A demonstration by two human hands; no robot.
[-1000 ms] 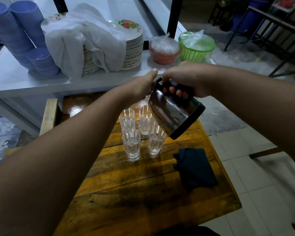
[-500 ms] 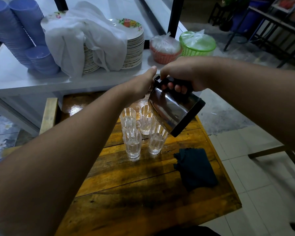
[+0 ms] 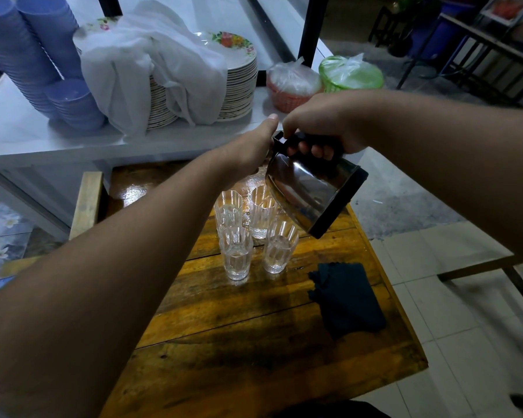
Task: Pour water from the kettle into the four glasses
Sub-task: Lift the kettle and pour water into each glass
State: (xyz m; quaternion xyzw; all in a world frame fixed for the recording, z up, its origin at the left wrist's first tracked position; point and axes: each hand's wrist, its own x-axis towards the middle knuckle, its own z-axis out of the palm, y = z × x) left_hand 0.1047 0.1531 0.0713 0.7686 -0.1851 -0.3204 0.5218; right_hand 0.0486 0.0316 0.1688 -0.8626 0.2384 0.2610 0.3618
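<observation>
Over the last second we have barely shifted: the kettle (image 3: pixel 311 191) has lifted a touch and stays tipped spout-down over the four glasses (image 3: pixel 254 233), its base swung up to the right. We cannot make out a stream of water, so whether pouring goes on is unclear. The two near glasses each show water in the lower part; the far right one seems to hold some too, while the far left one is hard to read. We judge the task well along, with topping up or the last glass remaining.

Our right hand (image 3: pixel 323 128) comes in from the right, its fingers (image 3: pixel 314 150) wrapped tight around the black handle, the wrist rolled to keep the tilt. Our left hand (image 3: pixel 248 149) reaches across from the near left and rests against the kettle's top by the lid; its fingers are hidden behind the hand, so we cannot tell their state. The glasses stand clustered mid-desk (image 3: pixel 254 342), a dark cloth (image 3: pixel 344 300) near right of them.
</observation>
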